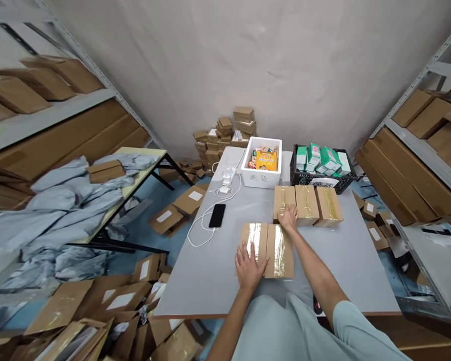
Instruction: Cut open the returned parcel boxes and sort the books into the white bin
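Two taped cardboard boxes stand side by side near the front of the grey table (206, 273). My left hand (247, 268) lies with spread fingers on the left one of these boxes (254, 231), while the right one (280, 255) sits against it. Behind them is a row of three similar boxes. My right hand (288, 217) has its bent fingers on the near end of the row's left box (283, 194). The row's middle box (306, 203) and right box (328, 205) stand beside it. Gold-coloured tape runs along the box tops.
At the back stand a white foam box (261, 179) with colourful packs and a black crate (311, 179) of green-and-white cartons. A phone (217, 215) lies with a white cable left of the boxes. Cardboard boxes litter the floor; a side table (131, 193) bears grey parcels.
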Demonstrator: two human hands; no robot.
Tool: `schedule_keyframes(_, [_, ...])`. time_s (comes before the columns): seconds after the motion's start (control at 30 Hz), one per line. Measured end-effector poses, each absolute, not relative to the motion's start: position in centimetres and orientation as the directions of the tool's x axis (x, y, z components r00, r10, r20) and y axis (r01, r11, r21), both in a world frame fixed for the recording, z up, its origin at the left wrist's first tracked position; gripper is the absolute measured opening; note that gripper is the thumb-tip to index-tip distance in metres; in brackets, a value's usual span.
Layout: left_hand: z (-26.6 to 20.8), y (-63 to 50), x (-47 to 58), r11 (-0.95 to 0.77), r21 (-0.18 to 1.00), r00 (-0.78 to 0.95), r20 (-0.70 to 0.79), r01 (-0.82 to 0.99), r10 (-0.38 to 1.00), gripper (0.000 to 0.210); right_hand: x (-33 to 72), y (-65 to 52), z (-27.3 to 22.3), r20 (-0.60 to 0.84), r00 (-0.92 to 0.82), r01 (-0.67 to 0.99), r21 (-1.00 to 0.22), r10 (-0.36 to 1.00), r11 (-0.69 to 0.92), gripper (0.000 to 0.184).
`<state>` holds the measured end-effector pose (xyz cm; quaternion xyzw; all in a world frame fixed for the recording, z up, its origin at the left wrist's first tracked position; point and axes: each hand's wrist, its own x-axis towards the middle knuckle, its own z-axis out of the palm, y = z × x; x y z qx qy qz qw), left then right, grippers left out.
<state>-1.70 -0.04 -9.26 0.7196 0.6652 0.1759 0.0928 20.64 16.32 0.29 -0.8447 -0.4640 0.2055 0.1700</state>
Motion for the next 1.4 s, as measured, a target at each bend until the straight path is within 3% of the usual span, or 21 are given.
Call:
schedule_keyframes(0.17, [-8.5,-0.1,-1.1,-0.094,0.397,0.046,0.129,0.913,0.991,0.079,20.6,4.6,-3.3,-0.163,0.396,0.736,-0.531,0.904,-0.419,0.093])
schedule_keyframes(0.27, [-8.3,-0.2,-1.0,-0.091,0.399,0.041,0.132,0.912,0.990,0.072,17.9,-2.1,-4.8,-0.242,0.274,0.778,-0.513,0.931,-0.363,0.110])
schedule_keyframes(0.37, [-8.1,0.0,-1.1,-0.075,0.410,0.036,0.102,0.909,0.994,0.079,15.1,-4.6,-4.7,-0.337,0.300,0.780,-0.451,0.892,-0.433,0.130])
schedule_keyframes(0.43, [-8.0,0.3,-1.3,-0.061,0.421,0.032,0.077,0.905,0.997,0.087,14.3,-4.4,-4.0,-0.373,0.337,0.776,-0.411,0.865,-0.479,0.135])
schedule_keyframes(0.6, [-6.9,1.0,-1.5,0.023,0.413,-0.009,-0.036,0.911,0.999,0.102,13.5,-3.4,-2.9,-0.411,0.384,0.763,-0.363,0.827,-0.535,0.131])
schedule_keyframes(0.77, [-5.1,1.5,-0.3,0.144,0.342,-0.104,-0.133,0.929,0.986,0.098,13.3,-2.8,-2.0,-0.419,0.394,0.743,-0.379,0.818,-0.552,0.130])
schedule_keyframes(0.9, [-4.3,1.8,0.1,0.169,0.361,-0.118,-0.159,0.917,0.980,0.094,17.4,-4.6,0.5,-0.405,0.351,0.718,-0.462,0.844,-0.520,0.133])
schedule_keyframes(1.03, [-4.1,2.1,-0.5,0.209,0.384,-0.146,-0.189,0.899,0.971,0.096,25.0,-11.1,2.8,-0.432,0.469,0.509,-0.580,0.770,-0.636,0.121])
schedule_keyframes(1.13, [-4.2,3.0,-0.7,0.229,0.381,-0.160,-0.205,0.896,0.966,0.096,31.9,-16.3,3.7,-0.341,0.552,0.448,-0.649,0.761,-0.615,0.110])
schedule_keyframes(1.2, [-4.3,4.5,-0.6,0.230,0.376,-0.165,-0.197,0.898,0.966,0.096,36.6,-18.0,4.0,-0.258,0.625,0.493,-0.602,0.737,-0.629,0.106])
schedule_keyframes(1.4, [-3.8,12.6,1.8,0.248,0.368,-0.186,-0.197,0.896,0.963,0.096,49.6,-12.7,2.7,-0.104,0.772,0.611,-0.152,0.627,-0.777,0.110])
